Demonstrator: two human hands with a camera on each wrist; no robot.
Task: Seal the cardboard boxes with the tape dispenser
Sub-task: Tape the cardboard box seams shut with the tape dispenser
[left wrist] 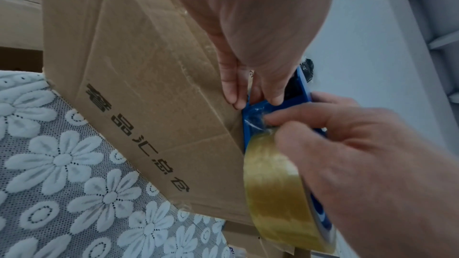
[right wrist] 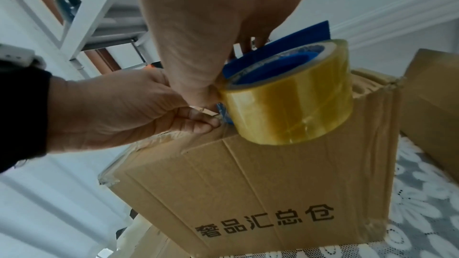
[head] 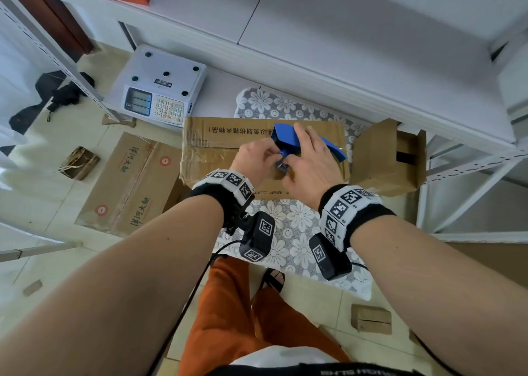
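Note:
A brown cardboard box (head: pixel 223 144) with printed characters stands on a lace cloth, old clear tape crinkled over its top. On that top sits a blue tape dispenser (head: pixel 285 137) carrying a yellowish tape roll (right wrist: pixel 290 101). My right hand (head: pixel 300 153) grips the dispenser from above, thumb against the roll (left wrist: pixel 273 183). My left hand (head: pixel 273 154) pinches the loose tape end at the dispenser's front (left wrist: pixel 255 113), just over the box's near top edge (right wrist: pixel 223 138). The dispenser's cutter is hidden by the fingers.
A second cardboard box (head: pixel 385 158) stands to the right with its flaps open. A weighing scale (head: pixel 160 90) sits behind the box on the left. Flattened cartons (head: pixel 131 184) lie on the floor at left. White metal shelving (head: pixel 471 164) stands to the right.

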